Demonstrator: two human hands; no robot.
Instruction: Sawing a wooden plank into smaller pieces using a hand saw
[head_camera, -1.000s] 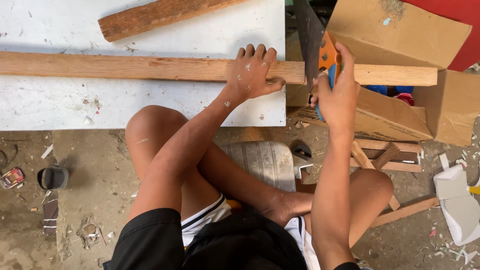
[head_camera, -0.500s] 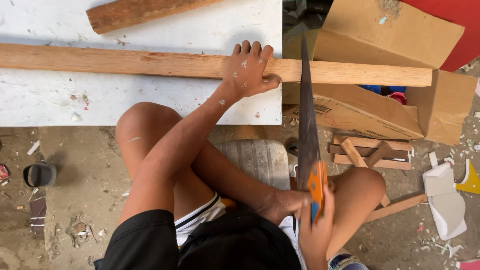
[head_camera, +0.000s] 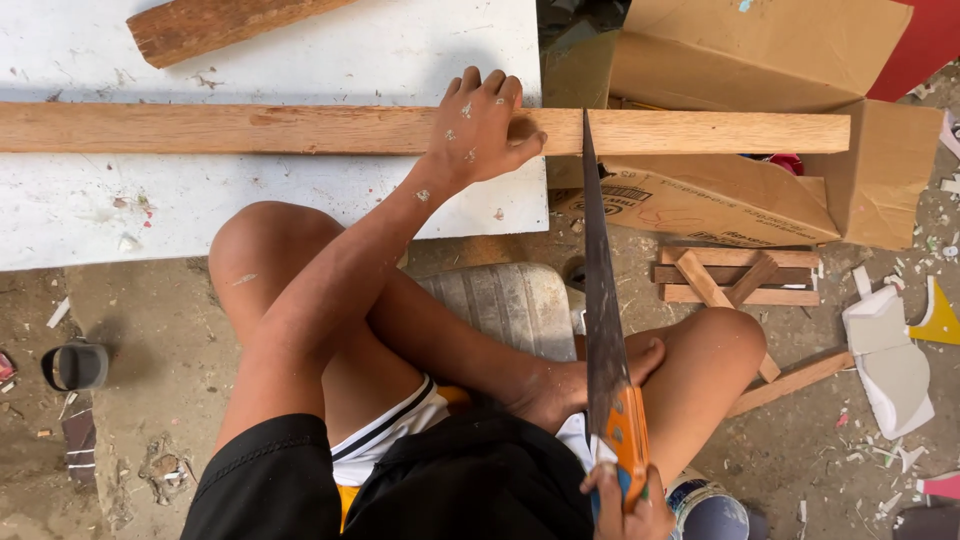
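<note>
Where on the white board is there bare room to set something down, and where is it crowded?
Bare: the white board between the dark plank and the long wooden strip, and its near-left part below that strip. Crowded: around the left hand and saw, and the cardboard boxes beyond the board's right edge.

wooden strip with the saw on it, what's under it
The wooden strip lies on a white board under the left hand; its right end overhangs cardboard boxes. Directly beneath is hidden.
</note>
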